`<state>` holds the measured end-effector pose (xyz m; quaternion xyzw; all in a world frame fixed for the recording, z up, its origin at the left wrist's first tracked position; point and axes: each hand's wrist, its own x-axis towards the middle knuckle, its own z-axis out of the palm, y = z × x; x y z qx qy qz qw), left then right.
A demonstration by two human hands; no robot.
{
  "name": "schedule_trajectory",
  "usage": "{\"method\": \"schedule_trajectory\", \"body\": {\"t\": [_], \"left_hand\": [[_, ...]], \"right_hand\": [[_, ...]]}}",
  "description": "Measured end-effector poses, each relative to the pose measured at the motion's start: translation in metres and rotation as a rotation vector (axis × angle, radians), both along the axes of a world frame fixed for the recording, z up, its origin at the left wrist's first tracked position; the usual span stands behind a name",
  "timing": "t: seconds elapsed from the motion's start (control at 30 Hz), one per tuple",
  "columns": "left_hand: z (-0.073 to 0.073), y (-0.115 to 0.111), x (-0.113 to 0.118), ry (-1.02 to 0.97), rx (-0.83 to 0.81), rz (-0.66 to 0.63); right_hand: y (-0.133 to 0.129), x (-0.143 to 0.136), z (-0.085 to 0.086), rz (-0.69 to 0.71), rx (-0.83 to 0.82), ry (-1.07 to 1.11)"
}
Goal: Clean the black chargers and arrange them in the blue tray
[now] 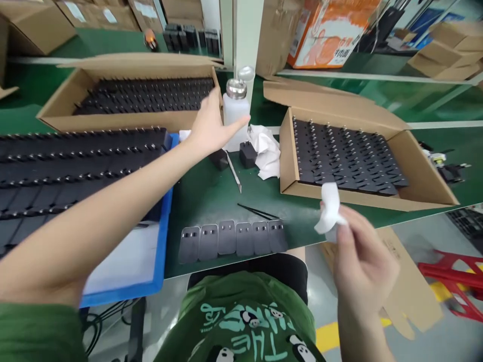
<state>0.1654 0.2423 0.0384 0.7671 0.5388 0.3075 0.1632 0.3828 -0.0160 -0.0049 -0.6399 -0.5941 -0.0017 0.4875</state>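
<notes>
Head view: the open carton point(424, 168) stands beyond your right hand point(363, 259), pinched narrow. Your left hand point(211, 124) is spread wide, the white bottle point(232, 108) just beyond its thumb; contact is unclear. Smallest, a white wipe point(330, 207) juts from your right fingertips.

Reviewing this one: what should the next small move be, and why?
Probably to close the left hand around the metal-capped white bottle: that hand is spread open at the bottle and not wrapped round it, while the right hand holds a crumpled white wipe apart from it.
</notes>
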Motion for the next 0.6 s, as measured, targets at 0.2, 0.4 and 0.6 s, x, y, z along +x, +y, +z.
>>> {"method": "schedule_trajectory", "body": {"t": [0.2, 0.4, 0.6], "left_hand": [[0.007, -0.158, -0.081, 0.257, -0.017, -0.372], [-0.061, -0.195, -0.116, 0.358, -0.176, -0.346], [-0.069, -0.187, -0.116, 0.294, -0.141, -0.319]], "right_hand": [[-0.025, -0.032, -0.04, 0.342, -0.035, -0.304], [-0.027, -0.057, -0.043, 0.339, -0.089, -0.522], [0.005, -0.111, -0.038, 0.513, 0.106, -0.574]]}}
